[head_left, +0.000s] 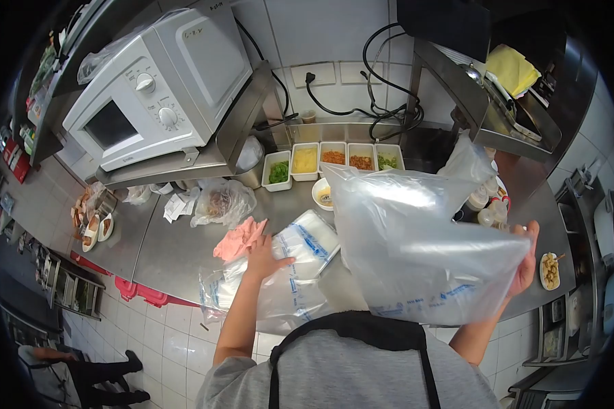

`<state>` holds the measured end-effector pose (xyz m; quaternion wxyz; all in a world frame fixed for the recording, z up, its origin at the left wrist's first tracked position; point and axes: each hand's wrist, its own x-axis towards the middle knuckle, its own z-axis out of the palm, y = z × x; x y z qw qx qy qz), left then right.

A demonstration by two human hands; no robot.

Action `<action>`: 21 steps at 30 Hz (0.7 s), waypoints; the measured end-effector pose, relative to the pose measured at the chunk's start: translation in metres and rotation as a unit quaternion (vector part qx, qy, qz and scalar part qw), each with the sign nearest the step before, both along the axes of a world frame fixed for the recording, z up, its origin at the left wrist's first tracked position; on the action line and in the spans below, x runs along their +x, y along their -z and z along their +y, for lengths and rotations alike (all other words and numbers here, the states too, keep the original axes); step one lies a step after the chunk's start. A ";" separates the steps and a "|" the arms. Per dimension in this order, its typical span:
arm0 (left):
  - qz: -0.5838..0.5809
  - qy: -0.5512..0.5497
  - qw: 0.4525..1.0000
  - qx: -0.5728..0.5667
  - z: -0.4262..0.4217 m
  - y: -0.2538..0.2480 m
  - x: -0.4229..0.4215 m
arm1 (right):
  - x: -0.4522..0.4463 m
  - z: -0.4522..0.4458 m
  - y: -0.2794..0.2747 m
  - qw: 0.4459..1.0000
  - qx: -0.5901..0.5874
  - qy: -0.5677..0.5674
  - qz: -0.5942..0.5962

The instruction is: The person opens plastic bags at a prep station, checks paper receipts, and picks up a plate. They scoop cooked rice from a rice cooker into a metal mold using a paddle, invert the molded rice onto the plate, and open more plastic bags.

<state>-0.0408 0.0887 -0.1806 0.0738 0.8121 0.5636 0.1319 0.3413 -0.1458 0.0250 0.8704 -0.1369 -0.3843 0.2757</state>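
- Right hand (525, 262) grips translucent plastic bag (416, 238) by its side edge, raised over steel counter (164, 262), apparently keeping it spread.
- Left hand (260, 259) open, fingers splayed on blue-printed bag stack (312, 240) beside pink cloth (233, 244), probably stopping it sliding.

Comm. kitchen; s/steel counter (167, 255); microwave (158, 92); food tubs (304, 176)

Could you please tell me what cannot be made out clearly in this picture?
All in the head view:
- Right hand: partly hidden by the large, translucent plastic bag it grips.
- Small blue lettering on that bag: too small and blurred to read fully.
- Contents of the crumpled, clear plastic bag below the microwave: obscured by creases and glare.
- Co-worker in dark trousers: head cut off by the dark lens edge.
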 end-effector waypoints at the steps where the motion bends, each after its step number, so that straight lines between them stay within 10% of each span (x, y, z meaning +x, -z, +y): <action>1: 0.027 0.003 1.000 -0.005 0.001 0.000 0.006 | 0.000 -0.002 -0.002 1.000 0.010 -0.015 0.011; 5: 0.014 0.019 0.982 -0.186 0.021 -0.012 0.010 | 0.004 -0.001 0.014 0.999 0.010 -0.048 0.002; 10: -0.157 0.059 0.978 0.124 0.027 -0.014 -0.029 | 0.004 -0.001 0.019 0.998 -0.009 -0.054 -0.011; 15: 0.021 -0.235 0.955 -0.180 0.056 -0.029 -0.096 | -0.013 0.007 0.015 0.987 -0.050 -0.135 -0.064; 18: 0.078 -0.301 0.950 -0.001 0.023 -0.050 -0.055 | -0.039 0.024 0.014 0.968 -0.092 -0.165 -0.164; 20: -0.096 -0.133 0.983 0.082 0.027 -0.036 -0.037 | -0.055 0.038 0.012 0.935 -0.111 -0.179 -0.284; 21: -0.264 -0.033 0.963 -0.050 0.008 -0.061 -0.010 | -0.063 0.045 0.011 0.913 -0.118 -0.190 -0.340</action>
